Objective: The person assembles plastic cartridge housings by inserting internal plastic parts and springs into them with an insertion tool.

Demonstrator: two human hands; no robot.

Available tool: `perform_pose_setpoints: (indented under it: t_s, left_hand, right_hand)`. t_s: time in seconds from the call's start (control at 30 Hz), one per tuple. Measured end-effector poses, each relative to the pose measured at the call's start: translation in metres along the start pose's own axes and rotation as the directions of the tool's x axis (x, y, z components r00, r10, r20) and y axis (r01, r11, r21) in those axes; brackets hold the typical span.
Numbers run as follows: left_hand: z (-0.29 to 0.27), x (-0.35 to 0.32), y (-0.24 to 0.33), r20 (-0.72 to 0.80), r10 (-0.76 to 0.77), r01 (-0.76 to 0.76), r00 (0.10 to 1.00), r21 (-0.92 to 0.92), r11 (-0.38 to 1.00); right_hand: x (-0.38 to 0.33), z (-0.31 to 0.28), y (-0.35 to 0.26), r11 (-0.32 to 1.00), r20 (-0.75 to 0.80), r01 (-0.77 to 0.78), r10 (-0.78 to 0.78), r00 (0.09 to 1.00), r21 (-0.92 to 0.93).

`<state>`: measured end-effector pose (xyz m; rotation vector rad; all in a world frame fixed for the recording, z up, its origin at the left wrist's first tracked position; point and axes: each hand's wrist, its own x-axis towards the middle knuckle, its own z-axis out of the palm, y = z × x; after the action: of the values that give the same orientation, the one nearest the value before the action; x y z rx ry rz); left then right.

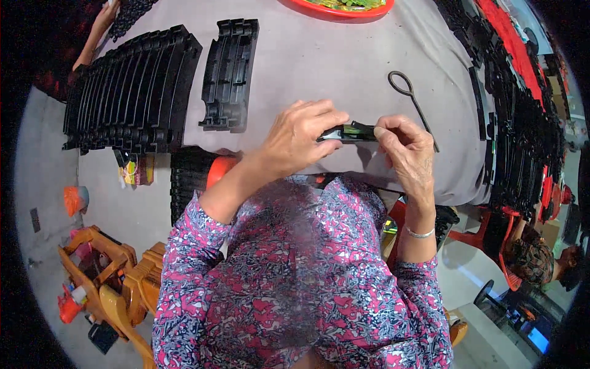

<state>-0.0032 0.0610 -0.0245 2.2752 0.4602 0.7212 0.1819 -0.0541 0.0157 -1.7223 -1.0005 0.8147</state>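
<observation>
Near the front edge of the cloth-covered table, my left hand (302, 136) grips one end of a small black plastic part (359, 133). At its other end the fingertips of my right hand (407, 147) are pinched on it. Something shiny and pale shows on the part beside my left fingers, with a bit of green next to it; I cannot make out what these are. Just right of my right hand lies a dark metal rod with a looped end (410, 95). Farther left, a single ribbed black plastic piece (230, 75) rests on the cloth.
A row of similar black pieces (132, 92) lines the table's left side. More black parts (522, 123) are heaped along the right. A red tray (344, 13) with green and yellow packets sits at the far edge. Another person's arm (97, 34) reaches in at far left.
</observation>
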Motion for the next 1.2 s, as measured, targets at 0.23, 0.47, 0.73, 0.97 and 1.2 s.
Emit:
perform_pose_setpoints:
  t_s: [0.23,0.47,0.73,0.97,1.2]
  left_hand:
    - [0.004,-0.003,-0.006,-0.059,0.042,-0.042,0.997,0.008,0.999]
    - [0.007,-0.005,-0.009,-0.077,0.048,-0.049,0.996,-0.004,0.999]
    - [0.008,-0.006,-0.011,-0.079,0.049,-0.05,0.996,-0.001,0.999]
    - [0.007,-0.007,-0.012,-0.032,0.026,-0.027,0.999,-0.014,1.0]
    - [0.002,-0.007,-0.01,-0.029,0.05,-0.051,0.998,-0.023,0.998]
  right_hand:
    - [0.007,0.001,0.002,0.984,0.098,-0.044,0.062,0.993,-0.171]
    - [0.011,0.009,0.004,0.963,0.057,0.032,-0.017,0.998,-0.268]
    - [0.005,0.021,-0.002,0.903,-0.071,0.051,-0.09,0.993,-0.427]
    - [0.003,0.024,0.0,0.856,-0.093,0.092,-0.16,0.983,-0.509]
    - [0.008,0.026,-0.003,0.862,-0.079,0.088,-0.146,0.986,-0.499]
